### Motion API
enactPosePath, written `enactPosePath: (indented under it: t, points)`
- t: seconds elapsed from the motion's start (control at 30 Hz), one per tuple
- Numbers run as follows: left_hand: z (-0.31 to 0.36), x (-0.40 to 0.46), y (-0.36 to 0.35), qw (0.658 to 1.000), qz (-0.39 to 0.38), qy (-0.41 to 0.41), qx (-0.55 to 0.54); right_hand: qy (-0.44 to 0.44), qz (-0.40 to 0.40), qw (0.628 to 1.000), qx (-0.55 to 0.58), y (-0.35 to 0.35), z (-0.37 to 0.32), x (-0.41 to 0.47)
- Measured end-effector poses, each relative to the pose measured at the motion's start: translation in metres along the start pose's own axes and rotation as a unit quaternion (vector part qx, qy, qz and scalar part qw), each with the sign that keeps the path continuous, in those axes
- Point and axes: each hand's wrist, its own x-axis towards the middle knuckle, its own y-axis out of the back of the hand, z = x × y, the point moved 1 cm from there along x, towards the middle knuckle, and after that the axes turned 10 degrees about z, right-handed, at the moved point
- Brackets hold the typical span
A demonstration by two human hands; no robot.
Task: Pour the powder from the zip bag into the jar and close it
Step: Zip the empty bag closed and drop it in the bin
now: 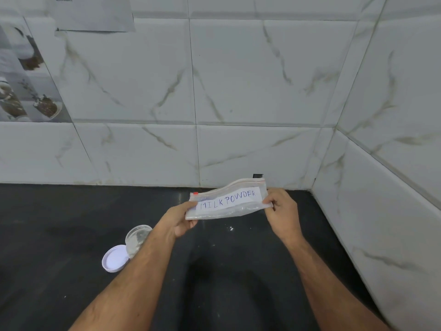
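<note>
Two bare forearms reach in from the bottom edge over a dark, matte surface (59, 223), which carries everything in view. Nearest on the left lies a white lid (115, 258), flat, with its hollow side up. Touching it on the far side stands a clear jar (136, 237), mouth open; the left forearm hides part of its right side, and something pale shows inside, though it is hard to tell whether that is powder or only glare on the plastic.

Further in, both hands hold a zip bag (229, 199) up off the surface, roughly level and a little higher at its right end. The left hand (179, 222) grips the bag's left end, fingers curled under and thumb on the front. The right hand (282, 212) pinches the right end between thumb and fingertips. The bag is clear plastic and looks nearly flat, with a white label reading "MILK POWDER" across its front, a zip strip along its upper edge, and a small red tab at the strip's left end.

Under the bag, a few white specks (231, 228) dot the surface.

Beyond stands a wall of white, grey-veined tiles (238, 80), turning a corner at the right. High on the left hang a paper sheet (95, 15) and a printed tile showing food dishes (26, 87).
</note>
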Motion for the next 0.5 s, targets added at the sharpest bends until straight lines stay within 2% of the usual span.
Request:
enactPosePath:
  t: [0.07,0.17,0.27,0.33,0.37,0.5]
  points:
    - [-0.002,0.001,-0.001,0.999,-0.005,-0.006,0.036,-0.015,-0.014,1.0,0.013,0.002,0.007,-0.004]
    - [-0.006,0.001,-0.005,0.998,-0.004,-0.056,0.042,-0.137,-0.078,0.983,0.098,0.007,0.012,-0.007]
    - [-0.01,0.0,-0.008,0.991,0.019,-0.12,0.058,-0.28,-0.161,0.914,0.246,0.017,0.012,-0.009]
    - [-0.013,-0.003,-0.007,0.987,0.019,-0.14,0.077,-0.346,-0.173,0.867,0.314,0.021,0.018,-0.008]
    - [-0.014,-0.004,-0.007,0.985,0.016,-0.145,0.09,-0.367,-0.164,0.859,0.316,0.021,0.021,-0.006]
    - [-0.021,-0.007,-0.004,0.978,0.012,-0.154,0.141,-0.41,-0.15,0.874,0.212,0.013,0.026,-0.005]
